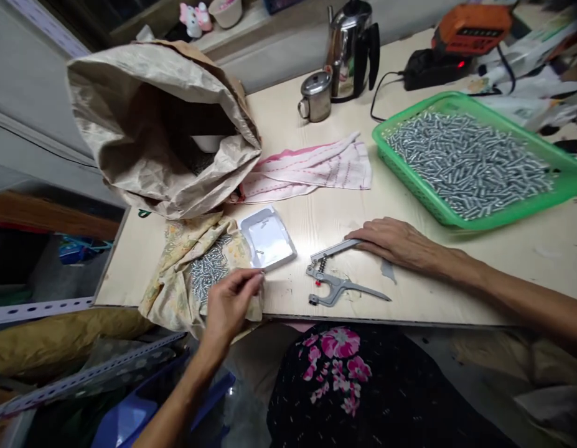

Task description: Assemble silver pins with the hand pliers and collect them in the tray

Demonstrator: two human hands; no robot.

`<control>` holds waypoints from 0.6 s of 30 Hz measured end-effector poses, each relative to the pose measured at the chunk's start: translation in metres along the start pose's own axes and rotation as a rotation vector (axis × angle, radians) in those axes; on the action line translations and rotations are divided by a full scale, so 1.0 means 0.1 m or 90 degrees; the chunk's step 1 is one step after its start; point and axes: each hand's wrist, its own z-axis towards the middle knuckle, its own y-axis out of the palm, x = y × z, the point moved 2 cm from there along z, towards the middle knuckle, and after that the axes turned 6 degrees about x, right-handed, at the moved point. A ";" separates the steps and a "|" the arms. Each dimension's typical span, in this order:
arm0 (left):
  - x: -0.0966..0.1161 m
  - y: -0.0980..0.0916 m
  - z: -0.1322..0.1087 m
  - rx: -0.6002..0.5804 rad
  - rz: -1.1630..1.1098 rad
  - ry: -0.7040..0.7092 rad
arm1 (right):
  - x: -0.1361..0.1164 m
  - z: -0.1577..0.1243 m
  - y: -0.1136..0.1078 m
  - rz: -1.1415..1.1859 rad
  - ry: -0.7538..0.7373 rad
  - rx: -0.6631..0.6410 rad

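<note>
My left hand (229,305) is closed in a pinch, thumb against fingertips, above the front edge of a patterned yellow cloth (171,274). Anything between those fingertips is too small to make out. On the cloth lies a heap of small silver metal pins (206,270). Just beyond the fingers is a shallow white tray (272,246) with a few pins in it. My right hand (393,242) has its fingers over the upper handle of grey snap-fastener pliers (337,289). The pliers' handles and jaws are apart, and the lower handle lies along the table.
A green plastic basket (456,221) full of small metal pieces stands at the right. A large open paper sack (152,81) is at the back left, beside a pink-white towel (316,168). Behind are a metal mug (316,99), kettle (348,56) and orange battery (472,28) on a charger.
</note>
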 end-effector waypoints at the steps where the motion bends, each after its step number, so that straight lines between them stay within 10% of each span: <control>1: 0.11 0.14 -0.09 -0.048 -0.052 -0.035 | -0.02 0.00 -0.03 -0.022 -0.007 0.011; 8: 0.27 0.88 -0.28 -0.125 -0.147 -0.155 | -0.19 0.01 -0.23 -0.163 -0.047 0.028; 18: 0.21 0.87 -0.25 -0.145 -0.058 -0.121 | -0.13 -0.05 -0.14 -0.125 -0.025 0.039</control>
